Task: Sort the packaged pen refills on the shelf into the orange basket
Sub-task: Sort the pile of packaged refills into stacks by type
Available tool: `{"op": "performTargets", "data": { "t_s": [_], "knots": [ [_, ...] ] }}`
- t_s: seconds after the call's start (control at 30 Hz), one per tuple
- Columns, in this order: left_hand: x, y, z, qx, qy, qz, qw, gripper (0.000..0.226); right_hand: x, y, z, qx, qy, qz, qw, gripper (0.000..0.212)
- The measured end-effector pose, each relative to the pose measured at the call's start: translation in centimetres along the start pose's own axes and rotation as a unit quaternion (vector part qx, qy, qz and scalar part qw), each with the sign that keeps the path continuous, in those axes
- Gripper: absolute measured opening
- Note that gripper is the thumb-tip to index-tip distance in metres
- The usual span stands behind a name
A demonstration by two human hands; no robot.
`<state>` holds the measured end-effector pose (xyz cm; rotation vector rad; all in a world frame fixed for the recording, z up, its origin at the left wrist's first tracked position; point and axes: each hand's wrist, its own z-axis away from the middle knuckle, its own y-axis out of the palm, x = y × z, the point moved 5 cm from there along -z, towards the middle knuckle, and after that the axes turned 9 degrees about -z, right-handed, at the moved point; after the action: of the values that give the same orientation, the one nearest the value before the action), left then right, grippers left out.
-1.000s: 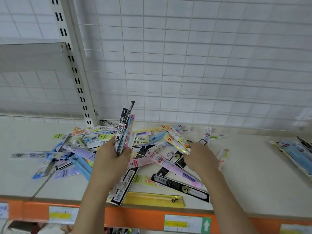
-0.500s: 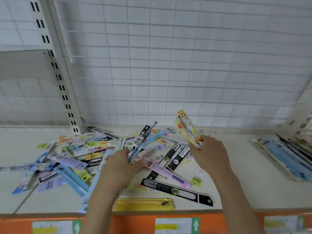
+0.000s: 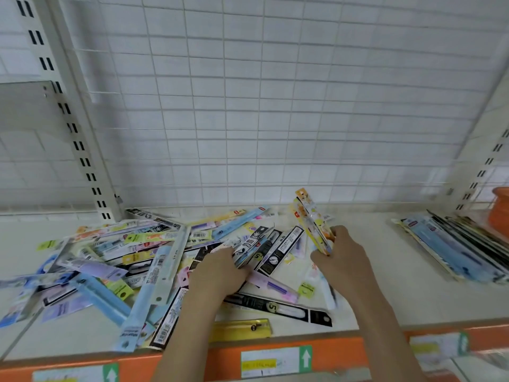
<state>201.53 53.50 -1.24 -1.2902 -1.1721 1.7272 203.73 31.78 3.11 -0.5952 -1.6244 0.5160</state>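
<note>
The left hand grips a small bundle of refill packs low over the scattered pile on the shelf. The right hand holds yellow packs upright. What seems the orange basket sits far right.

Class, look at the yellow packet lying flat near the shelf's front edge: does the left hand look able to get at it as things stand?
Probably not at once: the left hand already grips a bundle of refill packs. The yellow packet itself lies uncovered just beside that forearm, so the path looks free.
</note>
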Motion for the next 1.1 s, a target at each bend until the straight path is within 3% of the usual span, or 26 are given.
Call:
{"op": "performTargets", "data": {
  "t_s": [0.13,0.27,0.4,0.47,0.63,0.77,0.93,1.0,1.1],
  "knots": [
    [-0.5,-0.2,0.0,-0.013,-0.021,0.004,1.000,0.043,-0.2,0.4,0.4,0.028,-0.010,0.021,0.999,0.011],
    [-0.8,-0.8,0.5,-0.041,-0.035,0.034,0.998,0.035,-0.1,0.7,0.7,0.044,-0.016,0.053,0.997,0.016],
    [-0.9,-2.1,1.3,-0.093,-0.041,0.091,0.991,0.031,0.2,0.6,1.0,0.054,-0.036,0.023,0.998,0.022],
    [-1.1,-3.0,1.5,-0.129,-0.026,0.130,0.983,0.027,0.3,0.6,1.1,0.061,-0.041,0.000,0.997,0.013],
    [-1.0,-5.6,2.6,-0.202,0.019,0.192,0.960,0.055,0.8,0.8,1.3,0.086,-0.061,-0.023,0.994,0.006],
    [0.4,-7.1,3.3,-0.207,0.038,0.189,0.959,0.065,2.6,1.4,1.9,0.103,-0.104,0.017,0.989,0.026],
    [2.2,-7.9,4.5,-0.236,0.008,0.230,0.944,0.086,3.2,4.6,3.0,0.205,-0.101,0.078,0.970,0.034],
    [3.2,-8.2,4.7,-0.245,-0.008,0.231,0.942,0.079,3.0,6.1,3.2,0.250,-0.103,0.105,0.957,0.042],
    [4.4,-8.6,5.1,-0.250,-0.026,0.174,0.952,0.044,2.5,7.6,3.4,0.297,-0.094,0.131,0.941,0.052]
  ]
}}
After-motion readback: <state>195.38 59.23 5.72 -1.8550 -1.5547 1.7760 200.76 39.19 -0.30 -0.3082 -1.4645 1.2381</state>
